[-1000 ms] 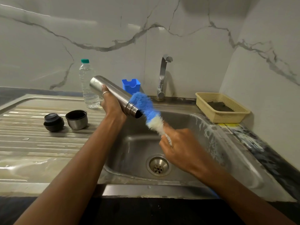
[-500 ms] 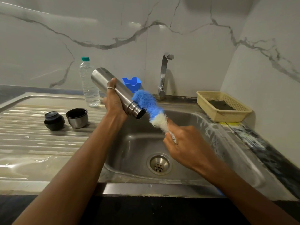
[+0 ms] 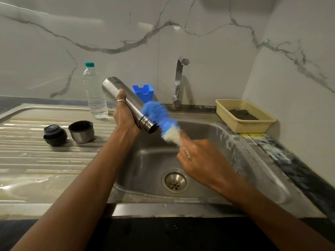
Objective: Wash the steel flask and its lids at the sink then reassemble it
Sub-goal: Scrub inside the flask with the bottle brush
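One steel flask (image 3: 125, 100) hangs tilted over the sink (image 3: 148, 160), at about eleven o'clock from the drain, with its open ribbed mouth pointing down toward four o'clock and its closed base up toward ten. The left hand (image 3: 125, 116) grips it round the mid-body, fingers curled about the wall. That looks the sound place to hold, since the brushed metal is rigid, smooth and probably slippery once wet, while the narrower neck offers less purchase. Empty, it likely weighs little, yet a drop onto the steel basin could dent it. Against the neck, on the flask's three o'clock side and outside the mouth, lies a bottle brush (image 3: 161, 118) — soft, fluffy blue bristles paling to white near the handle, blurred. The right hand (image 3: 201, 160) has its fingers clamped round that handle, which is mostly hidden. At nine o'clock on the ridged drainboard (image 3: 36, 156) stand the lids, well apart from the flask: a steel cup lid (image 3: 81, 132), mouth up and dark inside, and just beside it a black domed stopper (image 3: 55, 135). Farther out are a clear plastic bottle (image 3: 95, 91) at eleven, a blue plastic holder (image 3: 144, 92) at twelve, a chrome tap (image 3: 179, 82) at one and a cream lattice basket (image 3: 253, 126) at two.
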Tool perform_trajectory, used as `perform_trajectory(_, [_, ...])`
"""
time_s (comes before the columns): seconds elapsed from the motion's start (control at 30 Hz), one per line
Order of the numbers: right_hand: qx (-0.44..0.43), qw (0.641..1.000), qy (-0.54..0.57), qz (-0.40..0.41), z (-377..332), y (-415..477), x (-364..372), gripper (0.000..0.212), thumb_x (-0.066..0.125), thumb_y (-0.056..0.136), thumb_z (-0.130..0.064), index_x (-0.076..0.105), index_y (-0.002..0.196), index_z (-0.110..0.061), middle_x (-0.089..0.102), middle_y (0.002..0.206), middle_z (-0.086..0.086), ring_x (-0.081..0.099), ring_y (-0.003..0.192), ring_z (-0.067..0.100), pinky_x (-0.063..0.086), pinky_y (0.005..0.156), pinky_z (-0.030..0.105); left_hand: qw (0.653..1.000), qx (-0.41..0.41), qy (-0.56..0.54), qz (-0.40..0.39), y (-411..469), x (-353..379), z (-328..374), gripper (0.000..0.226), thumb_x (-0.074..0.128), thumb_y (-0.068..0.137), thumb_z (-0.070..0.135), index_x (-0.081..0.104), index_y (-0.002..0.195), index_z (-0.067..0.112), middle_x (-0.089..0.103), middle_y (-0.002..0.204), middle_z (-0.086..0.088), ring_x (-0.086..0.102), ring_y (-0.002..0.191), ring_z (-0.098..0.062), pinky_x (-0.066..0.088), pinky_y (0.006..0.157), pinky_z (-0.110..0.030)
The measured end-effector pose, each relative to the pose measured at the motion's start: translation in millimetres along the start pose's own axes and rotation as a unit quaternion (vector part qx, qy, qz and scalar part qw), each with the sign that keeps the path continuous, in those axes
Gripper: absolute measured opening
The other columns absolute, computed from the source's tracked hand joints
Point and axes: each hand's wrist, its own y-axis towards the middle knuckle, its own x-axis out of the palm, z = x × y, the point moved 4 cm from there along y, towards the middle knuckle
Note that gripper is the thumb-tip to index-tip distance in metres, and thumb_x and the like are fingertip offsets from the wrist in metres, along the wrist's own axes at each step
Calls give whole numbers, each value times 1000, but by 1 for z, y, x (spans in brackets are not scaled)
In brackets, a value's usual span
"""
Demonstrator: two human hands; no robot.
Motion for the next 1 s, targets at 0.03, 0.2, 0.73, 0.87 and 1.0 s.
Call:
perform_trajectory(0.03, [-15,1000,-1,-6,-7,-2,2,53,44,103,-26,36,153,-10,67,80,1,60,59,13,52,57,32,1000,-14,14,-1,1,1,-2,90,81,59,68,62,128,13,72,121,-14,72,105,-35,55,94,-58])
perform_trajectory(0.2, [15,1000,0,20,6,6,1,53,46,101,-25,39,152,-11,61,71,-2,58,56,14,49,55,32,1000,-16,-15,-4,7,-1,-6,75,70,78,69,60,126,11,75,113,-17,74,98,-38,57,91,-58])
perform_trajectory(0.73, [-49,998,-30,32,23,20,15,58,44,96,-26,41,151,-7,63,71,5,58,54,22,53,54,42,998,-21,-33,44,27,-21,-8,120,93,38,73,52,135,16,72,116,-10,74,97,-39,55,89,-63])
perform_trajectory(0.87, [-61,997,-22,37,32,17,18,56,47,98,-24,42,150,-7,64,71,5,57,52,18,51,51,37,998,-16,-34,41,25,-22,-6,121,93,37,72,53,135,14,71,121,-14,74,98,-37,55,89,-62])
perform_trajectory(1.0, [-85,995,-40,30,35,14,20,55,44,97,-24,45,148,-4,63,69,6,55,49,18,50,47,37,998,3,-18,59,24,-26,-3,121,86,37,80,53,135,19,69,126,-14,75,96,-36,58,85,-58])
